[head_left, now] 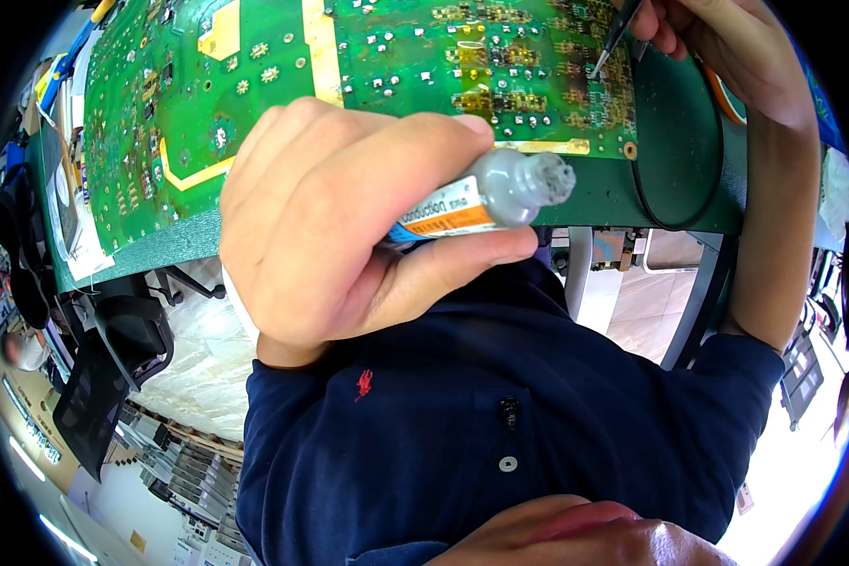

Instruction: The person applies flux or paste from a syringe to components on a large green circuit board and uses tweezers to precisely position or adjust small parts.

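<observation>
My left hand (pixel 335 212) is wrapped round a small glass bottle (pixel 509 189) of grey liquid, tilted with its neck to the right. No cap sits on the bottle, and grey crust covers its mouth; a white, orange and blue label shows between my fingers. At the upper right, my right hand (pixel 740 47) grips a slim dark tool (pixel 617 36) with a fine pale tip; whether it is tweezers or a brush I cannot tell. That tip is at the crowded right part of a large green circuit board (pixel 377 118), apparently touching it. My left hand hides part of the board's near edge.
The board lies on a green-topped table (pixel 670 179). A black cable (pixel 638 193) loops over the table to the right of the board. White papers (pixel 85 236) stick out at the left edge. Beyond the table stands a black office chair (pixel 113 349) on the left.
</observation>
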The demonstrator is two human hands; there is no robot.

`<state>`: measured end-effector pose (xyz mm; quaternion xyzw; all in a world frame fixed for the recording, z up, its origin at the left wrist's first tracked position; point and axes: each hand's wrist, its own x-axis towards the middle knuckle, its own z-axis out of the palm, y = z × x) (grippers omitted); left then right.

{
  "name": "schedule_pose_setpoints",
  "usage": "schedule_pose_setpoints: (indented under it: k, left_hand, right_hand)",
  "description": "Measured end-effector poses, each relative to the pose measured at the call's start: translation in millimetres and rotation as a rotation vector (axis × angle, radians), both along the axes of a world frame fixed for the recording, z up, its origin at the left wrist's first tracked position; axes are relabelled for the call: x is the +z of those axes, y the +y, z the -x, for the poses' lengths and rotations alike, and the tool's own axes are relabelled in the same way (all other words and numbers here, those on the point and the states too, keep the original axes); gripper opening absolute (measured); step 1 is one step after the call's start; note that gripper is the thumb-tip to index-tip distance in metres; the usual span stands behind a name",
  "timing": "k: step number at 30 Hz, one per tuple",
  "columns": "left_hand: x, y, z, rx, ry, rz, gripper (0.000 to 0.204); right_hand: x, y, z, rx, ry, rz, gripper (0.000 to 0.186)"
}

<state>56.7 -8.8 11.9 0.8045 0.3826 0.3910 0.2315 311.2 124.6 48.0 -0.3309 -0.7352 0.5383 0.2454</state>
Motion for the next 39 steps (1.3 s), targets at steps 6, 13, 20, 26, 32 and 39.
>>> schedule_pose_setpoints:
  k: [6,13,20,26,32,39]
  left_hand:
    - [-0.1,2.1,-4.6,0.045,0.041,-0.123,0.061]
    - [7.3,1.4,-8.6,0.133,0.135,-0.100,0.040]
    - [10.2,6.2,2.0,-0.009,0.167,-0.084,0.056]
    - [0.4,10.8,4.1,-0.057,0.100,-0.171,0.067]
    - [8.4,5.1,-6.2,0.078,0.134,-0.119,0.050]
    - [9.2,4.2,-9.8,0.116,0.176,-0.164,0.037]
  right_hand:
    - [-1.6,1.8,-1.9,0.027,0.004,-0.032,0.034]
    - [1.7,-1.4,1.9,-0.022,-0.027,-0.015,0.033]
    - [4.7,-3.6,4.0,-0.040,-0.070,-0.063,0.034]
    - [4.4,-2.9,3.9,-0.031,-0.067,-0.056,0.034]
    - [3.0,-2.5,2.8,-0.018,-0.059,-0.100,0.034]
    - [4.0,-3.5,3.7,-0.044,-0.072,-0.076,0.034]
